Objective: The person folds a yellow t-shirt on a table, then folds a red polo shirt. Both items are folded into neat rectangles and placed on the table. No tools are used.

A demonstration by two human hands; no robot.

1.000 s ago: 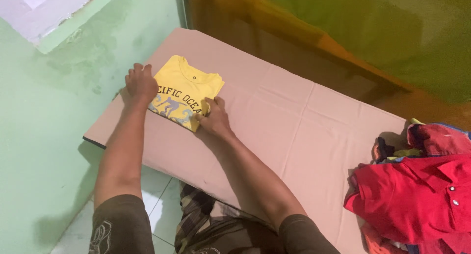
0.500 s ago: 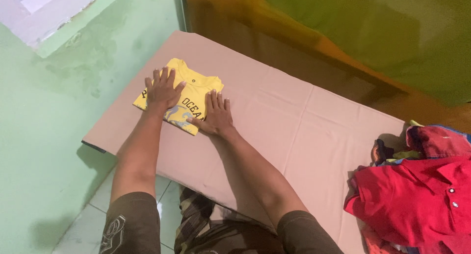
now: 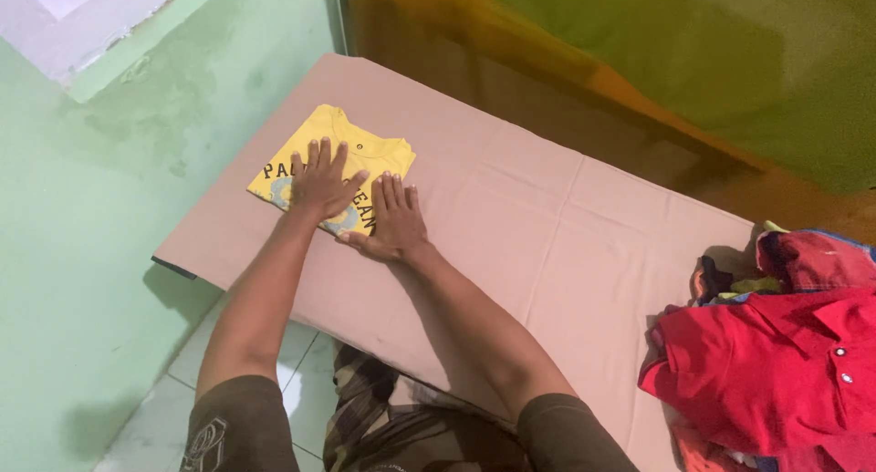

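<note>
A folded yellow T-shirt (image 3: 290, 168) with dark lettering and a grey print lies near the far left corner of a board covered in pinkish cloth (image 3: 511, 226). My left hand (image 3: 324, 181) lies flat on the middle of the shirt, fingers spread. Beside it my right hand (image 3: 391, 221) presses flat on the shirt's near right edge, fingers together and partly on the cloth. Neither hand grips anything.
A heap of clothes with a red polo shirt (image 3: 776, 363) on top sits at the board's right end. A green wall (image 3: 82, 217) is on the left, with tiled floor (image 3: 164, 417) below. An orange-and-green surface (image 3: 639, 62) lies behind the board.
My left hand slid from the shirt's left edge to its middle and flattened. My right hand opened flat and drew slightly nearer. More of the shirt's left side now shows.
</note>
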